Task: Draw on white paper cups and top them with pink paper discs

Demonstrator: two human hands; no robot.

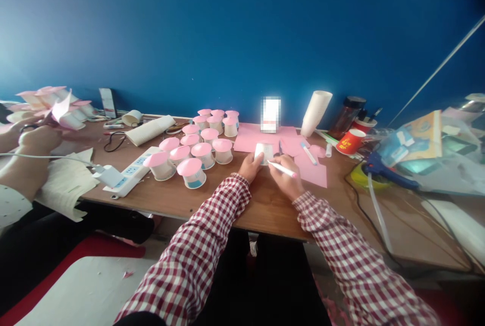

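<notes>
My left hand (250,166) grips a white paper cup (264,151) at the near edge of the pink paper. In my right hand (287,178) is a white marker (281,168) with a pink end, its other end pointing at the cup's side. Whether the tip touches the cup I cannot tell. Behind my hands lie sheets of pink paper (248,136) and another marker (308,153) with a blue end. To the left stand several paper cups topped with pink paper discs (189,167).
A power strip (132,170), a stack of cups (151,130) and a co-worker's hands (40,136) are at left. An upright stack of cups (316,113), a red cup (350,141), a dark jar (346,116) and a blue glue gun (390,172) with its cord are at right.
</notes>
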